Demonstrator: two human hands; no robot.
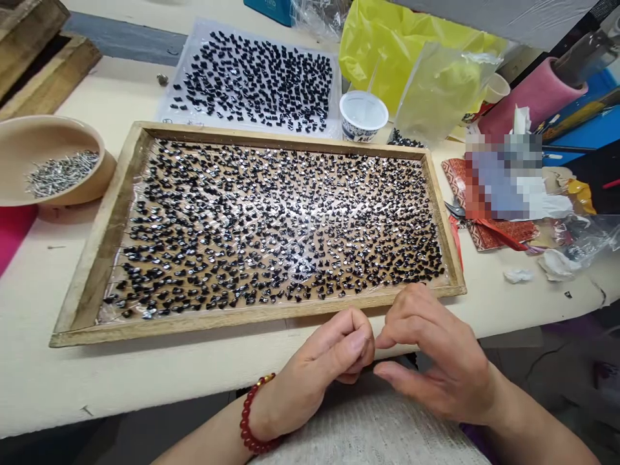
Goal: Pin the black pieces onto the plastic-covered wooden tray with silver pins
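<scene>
A wooden tray lined with clear film lies on the pale table and is covered with several rows of small black pieces. Just in front of its near edge my left hand, wearing a red bead bracelet, is closed in a pinch. My right hand meets it fingertip to fingertip, its fingers also pinched together. Whatever sits between the fingertips is too small to make out. Both hands hover over the table's front edge, above my lap.
A plastic sheet with more black pieces lies behind the tray. A beige bowl of small metal pins stands at the left. A white cup, a yellow bag, clear bags and clutter fill the back right.
</scene>
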